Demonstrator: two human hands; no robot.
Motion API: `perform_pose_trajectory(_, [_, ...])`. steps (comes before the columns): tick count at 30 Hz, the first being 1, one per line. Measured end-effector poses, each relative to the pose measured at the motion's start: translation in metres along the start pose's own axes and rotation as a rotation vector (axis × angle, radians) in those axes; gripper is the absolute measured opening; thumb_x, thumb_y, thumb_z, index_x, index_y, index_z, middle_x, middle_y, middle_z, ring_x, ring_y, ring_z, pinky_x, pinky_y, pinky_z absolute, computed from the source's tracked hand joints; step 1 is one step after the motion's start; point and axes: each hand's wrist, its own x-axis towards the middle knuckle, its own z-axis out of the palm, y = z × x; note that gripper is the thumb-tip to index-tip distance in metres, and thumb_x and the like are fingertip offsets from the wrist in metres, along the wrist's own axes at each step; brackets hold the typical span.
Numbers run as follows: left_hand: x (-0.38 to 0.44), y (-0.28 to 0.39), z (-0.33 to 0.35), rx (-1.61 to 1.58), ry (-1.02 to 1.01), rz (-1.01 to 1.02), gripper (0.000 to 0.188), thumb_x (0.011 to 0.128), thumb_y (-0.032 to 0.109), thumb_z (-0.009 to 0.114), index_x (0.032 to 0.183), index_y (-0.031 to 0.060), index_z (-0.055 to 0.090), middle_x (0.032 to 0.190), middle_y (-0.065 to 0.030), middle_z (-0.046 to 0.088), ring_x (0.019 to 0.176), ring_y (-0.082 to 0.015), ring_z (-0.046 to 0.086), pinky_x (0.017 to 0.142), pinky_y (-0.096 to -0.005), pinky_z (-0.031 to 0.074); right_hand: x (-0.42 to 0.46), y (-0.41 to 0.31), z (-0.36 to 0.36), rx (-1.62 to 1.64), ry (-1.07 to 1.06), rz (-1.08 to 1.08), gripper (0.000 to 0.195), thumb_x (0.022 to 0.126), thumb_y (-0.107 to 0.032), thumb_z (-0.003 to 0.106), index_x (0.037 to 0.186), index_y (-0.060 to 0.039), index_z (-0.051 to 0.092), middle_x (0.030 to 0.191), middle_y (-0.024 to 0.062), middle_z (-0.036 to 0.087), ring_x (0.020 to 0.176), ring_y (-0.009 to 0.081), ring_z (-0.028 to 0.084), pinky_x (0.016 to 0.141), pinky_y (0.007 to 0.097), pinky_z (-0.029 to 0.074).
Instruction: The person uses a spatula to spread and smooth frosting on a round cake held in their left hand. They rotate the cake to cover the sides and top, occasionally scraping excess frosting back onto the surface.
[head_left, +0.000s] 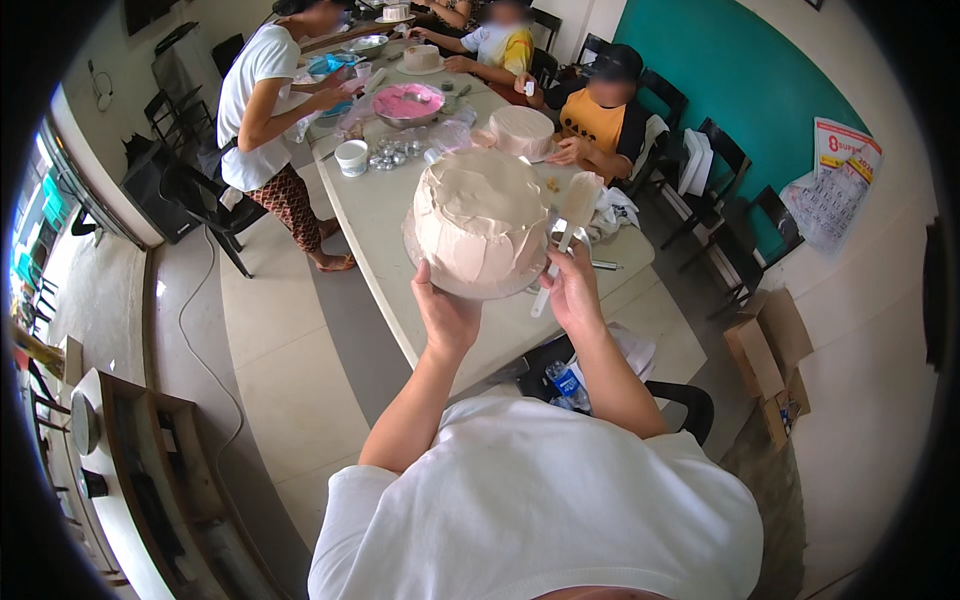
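Observation:
A round cake (480, 225) coated in pale cream icing is held up in front of me over the near end of the table. It sits on a thin round cake board (487, 289). My left hand (448, 311) grips the board's near left edge, thumb up beside the icing. In my right hand (574, 281) is a spatula (580, 201) with a white handle, its blade pointing up and smeared with icing. That hand is also at the board's right edge; whether its fingers support the board is hidden. The icing has uneven ridges around the top rim.
On the long table (382, 255) stand a bowl of pink icing (409, 103), a white tub (351, 159), metal piping tips (394, 154) and another iced cake (521, 131). One person (262, 112) stands at the left; others sit along the right. A chair (690, 405) is beside me.

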Motion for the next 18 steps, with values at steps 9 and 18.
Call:
perform_pose_trajectory(9, [0.001,0.018,-0.004,-0.133,-0.114,-0.121,0.081,0.097,0.066,0.031,0.152,0.0063,0.027,0.154,-0.0137,0.034,0.140,-0.0317,0.035,0.115,-0.0474,0.032,0.005,-0.026,-0.005,-0.019,-0.082,0.005,0.044,0.082,0.004,0.061,0.121,-0.0125,0.050,0.109,-0.0018,0.061,0.084,0.0078,0.056,0.067,0.0248,0.039])
perform_pose_trajectory(18, [0.004,0.018,0.010,0.007,-0.068,-0.076,0.082,0.098,0.069,0.020,0.154,0.0090,0.020,0.157,-0.0104,0.028,0.143,-0.0290,0.031,0.118,-0.0444,0.025,0.000,-0.052,-0.032,-0.547,-0.014,-0.270,0.012,0.102,-0.020,0.053,0.105,-0.0086,0.057,0.087,0.0002,0.063,0.071,0.0091,0.053,0.056,0.0271,0.039])
